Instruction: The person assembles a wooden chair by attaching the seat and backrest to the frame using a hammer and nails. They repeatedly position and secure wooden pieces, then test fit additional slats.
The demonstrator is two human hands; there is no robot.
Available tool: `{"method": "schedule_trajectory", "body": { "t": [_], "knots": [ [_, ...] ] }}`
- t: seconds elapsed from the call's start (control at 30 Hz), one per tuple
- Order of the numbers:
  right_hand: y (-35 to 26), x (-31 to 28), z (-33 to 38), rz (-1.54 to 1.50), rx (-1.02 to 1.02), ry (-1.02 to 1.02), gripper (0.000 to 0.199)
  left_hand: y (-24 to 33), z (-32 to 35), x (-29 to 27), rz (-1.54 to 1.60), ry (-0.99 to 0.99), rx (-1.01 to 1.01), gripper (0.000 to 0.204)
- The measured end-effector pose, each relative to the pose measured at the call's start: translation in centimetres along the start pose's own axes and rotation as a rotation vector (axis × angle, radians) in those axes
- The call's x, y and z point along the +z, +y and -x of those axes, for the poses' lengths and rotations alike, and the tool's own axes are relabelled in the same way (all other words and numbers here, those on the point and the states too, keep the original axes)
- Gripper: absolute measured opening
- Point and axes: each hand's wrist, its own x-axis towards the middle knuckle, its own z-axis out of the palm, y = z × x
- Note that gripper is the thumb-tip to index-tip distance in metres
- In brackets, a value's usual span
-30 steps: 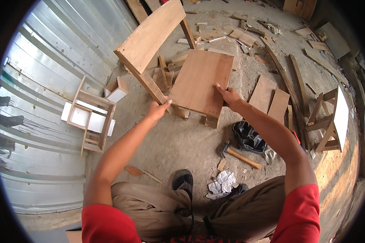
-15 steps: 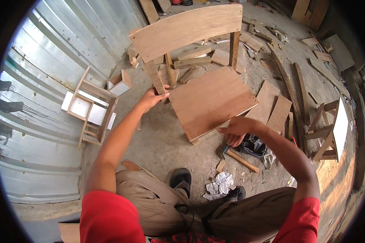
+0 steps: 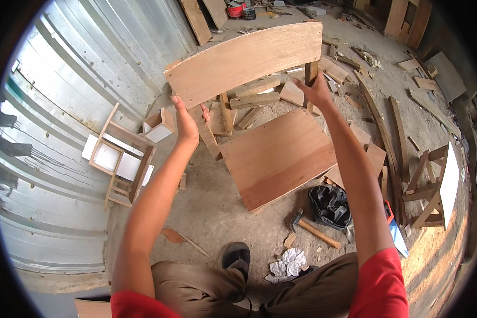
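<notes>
A small wooden chair (image 3: 281, 153) stands in front of me, with a flat plywood seat and a wide, slightly curved backrest board (image 3: 249, 61) on two posts. My left hand (image 3: 188, 123) is closed round the left post just under the backrest, its thumb up against the board's lower corner and fingertips showing past the post. On the other side, my right hand (image 3: 317, 93) grips the right post (image 3: 311, 71) below the board's end. The chair's legs are mostly hidden under the seat.
A hammer (image 3: 317, 233), a black plastic bag (image 3: 328, 205) and crumpled paper (image 3: 289, 264) lie near my feet. A blue-bladed saw (image 3: 397, 238) is at right. White-topped stools (image 3: 440, 188) and a wooden frame (image 3: 124, 153) flank me; wood offcuts (image 3: 254, 100) litter the floor behind.
My right hand has gone from the seat's front edge up to the right post. The left has slid up its post to the backrest. The chair appears slightly lower in view.
</notes>
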Motion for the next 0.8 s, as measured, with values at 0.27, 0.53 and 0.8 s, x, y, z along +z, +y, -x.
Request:
{"method": "schedule_trajectory", "body": {
  "t": [0.27, 0.53, 0.8],
  "knots": [
    [0.2, -1.3, 2.6, -0.161, -0.045, 0.146, 0.035, 0.9, -2.4, 1.6, -0.066, 0.058, 0.021, 0.088],
    [-1.5, -5.2, 3.7, -0.156, -0.093, 0.102, 0.038, -0.2, -5.0, 2.0, -0.059, -0.074, -0.024, 0.091],
    [3.2, -6.4, 5.0, 0.099, -0.005, 0.021, 0.047, -4.3, -4.2, 0.7, -0.482, -0.212, -0.094, 0.091]
  ]
}}
